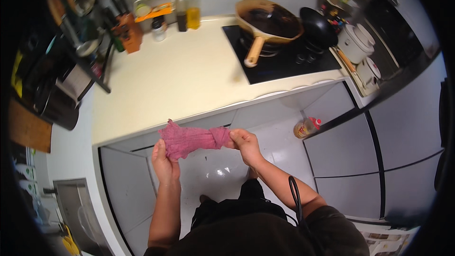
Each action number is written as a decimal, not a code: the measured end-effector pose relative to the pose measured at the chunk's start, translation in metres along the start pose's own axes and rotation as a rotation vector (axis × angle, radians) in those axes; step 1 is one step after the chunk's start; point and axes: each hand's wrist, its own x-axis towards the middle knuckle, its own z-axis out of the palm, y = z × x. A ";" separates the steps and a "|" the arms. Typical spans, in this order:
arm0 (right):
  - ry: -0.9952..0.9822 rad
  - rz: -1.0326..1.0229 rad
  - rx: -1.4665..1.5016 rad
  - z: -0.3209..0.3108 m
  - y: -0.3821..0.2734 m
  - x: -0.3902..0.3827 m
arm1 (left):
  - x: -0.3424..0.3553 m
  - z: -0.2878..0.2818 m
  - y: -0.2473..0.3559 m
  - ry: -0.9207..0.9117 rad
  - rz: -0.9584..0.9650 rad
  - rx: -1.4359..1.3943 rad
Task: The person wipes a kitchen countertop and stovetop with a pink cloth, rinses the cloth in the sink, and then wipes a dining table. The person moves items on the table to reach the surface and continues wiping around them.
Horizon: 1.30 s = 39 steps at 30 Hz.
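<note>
A pink cloth (192, 141) is stretched between my two hands, in front of the counter's near edge and above the floor. My left hand (166, 163) grips its wider, spread end, with the thumb on top. At the other end, my right hand (245, 146) pinches the cloth where it is bunched and folded over itself. The cloth is creased lengthwise along its middle. Some of my fingers are hidden behind the fabric.
The cream counter (166, 80) runs ahead of me. A wok (270, 19) and a black pan (318, 29) stand on the black cooktop (279, 68). A knife block (128, 33) and oil bottles (193, 9) line the back. A red-capped bottle (305, 127) stands low at right. The sink (78, 208) is at left.
</note>
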 end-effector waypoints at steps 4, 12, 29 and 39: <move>0.044 -0.013 0.433 -0.080 -0.032 0.011 | -0.012 0.112 -0.083 -0.398 -0.325 0.241; 0.041 -0.165 0.560 -0.303 -0.091 0.042 | -0.054 0.265 -0.242 -1.155 -0.472 0.666; 0.638 -0.594 -1.695 -0.517 -0.186 0.283 | 0.053 0.158 -0.216 0.027 -0.112 1.057; 1.035 -0.388 -1.308 -0.646 -0.259 0.325 | 0.066 0.210 -0.210 0.018 -0.129 1.293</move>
